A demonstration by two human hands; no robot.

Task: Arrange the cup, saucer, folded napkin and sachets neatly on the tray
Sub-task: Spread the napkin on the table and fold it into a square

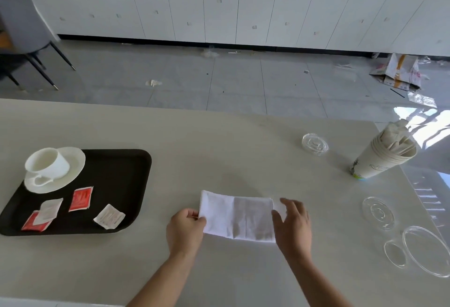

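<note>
Napkin (237,216) on table, well right of tray (117,160), long axis left-right | your left hand (186,230) pinches its left end; right hand (292,224) lies flat and open at its right end, gripping nothing | fold edges flush, press crease | cup (47,164), saucer (70,168), sachets (80,198) on tray.

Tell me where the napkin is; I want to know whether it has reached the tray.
Not on the tray: the napkin lies on the table to its right, between both hands, left hand pinching its left edge.

Cup (47,164) on saucer (70,173), sachets (80,198) on tray (126,185); napkin (236,216) on table.
</note>
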